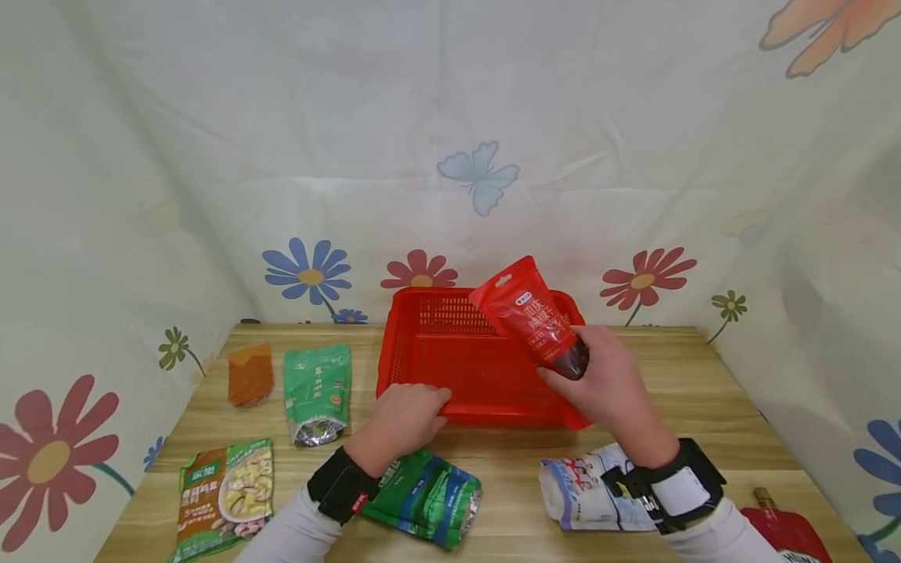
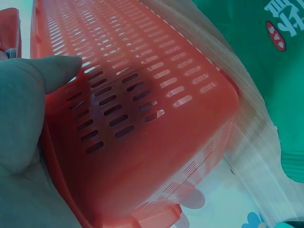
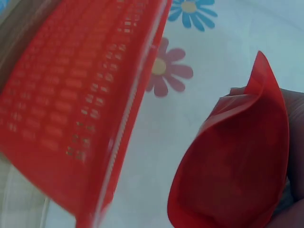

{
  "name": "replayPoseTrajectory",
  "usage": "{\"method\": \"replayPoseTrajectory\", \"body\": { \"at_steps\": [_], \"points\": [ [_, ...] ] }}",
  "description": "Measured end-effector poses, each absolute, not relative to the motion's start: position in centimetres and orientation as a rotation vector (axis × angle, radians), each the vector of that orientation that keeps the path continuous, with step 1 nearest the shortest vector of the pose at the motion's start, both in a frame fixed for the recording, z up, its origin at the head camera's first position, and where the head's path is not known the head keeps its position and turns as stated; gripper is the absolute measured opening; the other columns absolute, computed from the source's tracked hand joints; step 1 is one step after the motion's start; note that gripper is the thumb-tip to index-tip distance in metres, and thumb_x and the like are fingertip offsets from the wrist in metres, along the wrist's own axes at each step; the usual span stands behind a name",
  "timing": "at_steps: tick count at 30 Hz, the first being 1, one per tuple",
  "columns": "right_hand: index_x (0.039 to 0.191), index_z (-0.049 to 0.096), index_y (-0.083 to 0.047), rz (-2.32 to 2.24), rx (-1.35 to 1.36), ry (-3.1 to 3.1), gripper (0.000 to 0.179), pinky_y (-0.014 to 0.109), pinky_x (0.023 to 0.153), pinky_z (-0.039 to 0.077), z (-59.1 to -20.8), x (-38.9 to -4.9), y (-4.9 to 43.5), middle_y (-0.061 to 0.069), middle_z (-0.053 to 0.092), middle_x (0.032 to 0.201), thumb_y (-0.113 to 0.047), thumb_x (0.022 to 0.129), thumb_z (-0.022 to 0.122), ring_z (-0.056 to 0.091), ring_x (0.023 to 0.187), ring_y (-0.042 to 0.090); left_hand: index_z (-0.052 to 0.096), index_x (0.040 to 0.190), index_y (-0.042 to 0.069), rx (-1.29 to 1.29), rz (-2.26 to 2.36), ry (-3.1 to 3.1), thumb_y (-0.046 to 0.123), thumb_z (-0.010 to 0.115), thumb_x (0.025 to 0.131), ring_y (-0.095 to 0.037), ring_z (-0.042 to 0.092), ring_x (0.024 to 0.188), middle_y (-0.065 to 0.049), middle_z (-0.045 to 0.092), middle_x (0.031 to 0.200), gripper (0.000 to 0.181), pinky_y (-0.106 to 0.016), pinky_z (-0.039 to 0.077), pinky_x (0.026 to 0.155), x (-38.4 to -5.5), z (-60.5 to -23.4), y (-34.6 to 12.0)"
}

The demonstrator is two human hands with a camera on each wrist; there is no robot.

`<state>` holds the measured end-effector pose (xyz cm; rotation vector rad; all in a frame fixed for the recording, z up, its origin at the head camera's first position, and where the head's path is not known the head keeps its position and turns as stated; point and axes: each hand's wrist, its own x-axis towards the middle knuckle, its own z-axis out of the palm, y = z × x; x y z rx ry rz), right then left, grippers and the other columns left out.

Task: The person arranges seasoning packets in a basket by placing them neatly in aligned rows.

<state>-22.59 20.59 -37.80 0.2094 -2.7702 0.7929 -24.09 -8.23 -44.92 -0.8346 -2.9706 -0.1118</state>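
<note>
My right hand [image 1: 612, 383] grips the lower end of a red pouch [image 1: 528, 313] and holds it tilted above the right side of a red plastic basket [image 1: 486, 414]. The pouch has a hang hole at its top and a dark see-through bottom. In the right wrist view the pouch [image 3: 232, 166] stands apart from the basket's slotted wall [image 3: 61, 104]. My left hand [image 1: 408, 414] holds the basket's front rim near its left corner. The left wrist view shows that thumb against the slotted outer wall [image 2: 142, 142]; the other fingers are hidden there.
Left of the basket lie an orange-brown packet [image 1: 249, 375], a green pouch [image 1: 317, 391] and a green-brown soup packet [image 1: 225, 493]. In front are a green-blue pouch [image 1: 429, 500] and a white-purple pouch [image 1: 591, 489]. A red spouted pouch [image 1: 784, 532] lies near right on the wooden table [image 1: 676, 367].
</note>
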Motion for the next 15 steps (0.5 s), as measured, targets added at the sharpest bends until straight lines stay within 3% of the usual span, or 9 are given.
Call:
{"method": "replayPoseTrajectory", "body": {
  "at_steps": [6,15],
  "points": [
    [0.133,0.054,-0.009,0.855,0.300,-2.727,0.067,0.054,0.082,0.062,-38.5,-22.1,19.1,0.013,0.060,0.127,-0.030,0.080,0.088,0.058,0.114,0.034,0.068,0.103,0.021,-0.824,-0.132,-2.981,0.036,0.078,0.090,-0.011,0.051,0.060,0.007,0.060,0.073,0.022,-0.024,0.049,0.058,-24.2,-45.0,-8.2],
    [0.133,0.055,-0.013,0.899,0.396,-2.667,0.067,0.048,0.081,0.063,-39.2,-20.9,17.4,0.005,0.059,0.121,-0.029,0.078,0.090,0.060,0.110,0.026,0.065,0.092,0.020,-0.865,-0.141,-2.889,0.037,0.074,0.092,-0.010,0.049,0.056,0.008,0.051,0.065,0.020,-0.023,0.042,0.051,-24.1,-45.1,-8.4]
  ]
}}
